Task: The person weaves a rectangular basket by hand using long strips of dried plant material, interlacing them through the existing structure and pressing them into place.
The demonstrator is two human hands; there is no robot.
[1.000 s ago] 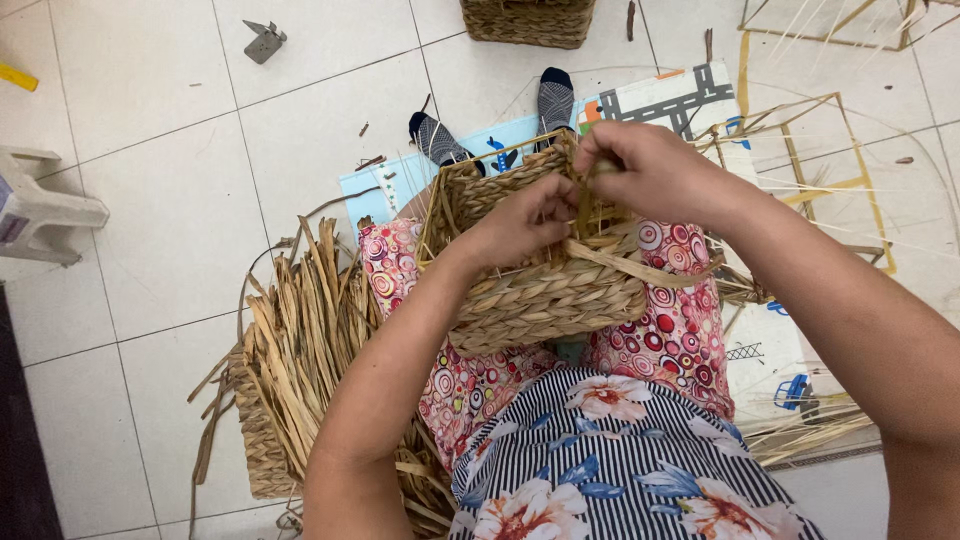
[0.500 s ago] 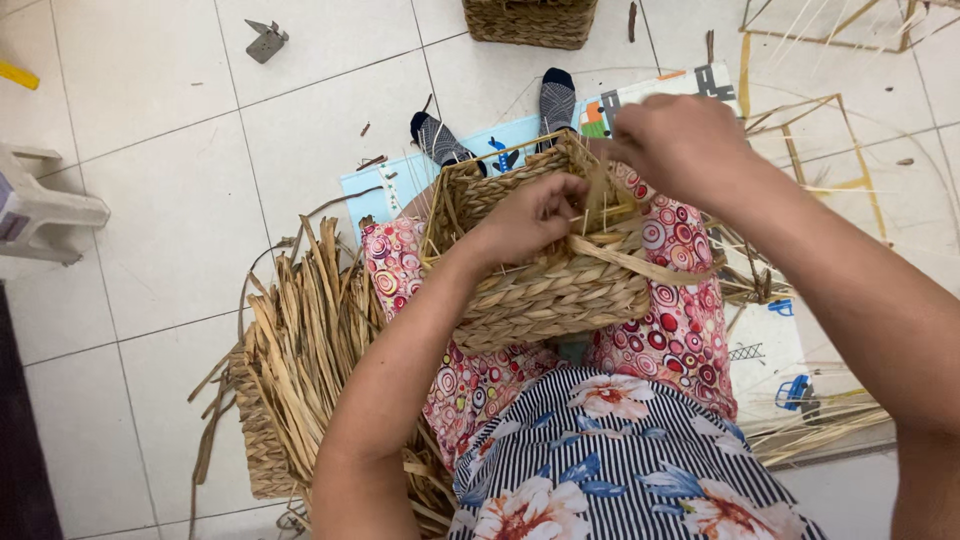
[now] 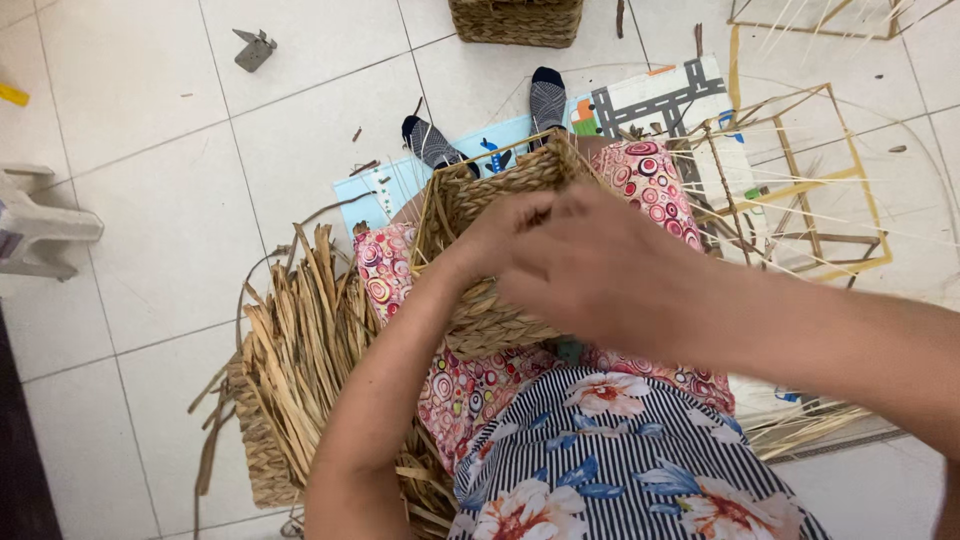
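Woven basket (image 3: 480,310) sits on the lap, left hand (image 3: 500,235) pressed at its rim, right hand (image 3: 600,270) blurred just in front; cannot tell whether either grip pinches a strand. Risk, as I judge it: basket tips off the knees or a loose strand slips free. Basket interior and fingertips hidden; dried straw bundle (image 3: 300,370) lies left of the grip.

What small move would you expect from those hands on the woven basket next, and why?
Probably the right hand draws back toward the body to pull a strand snug. It is blurred and covers the near side of the woven basket on the lap, while the left hand steadies the rim. Loose dried straw strips lie beside the left leg, so a fresh strand seems close by.
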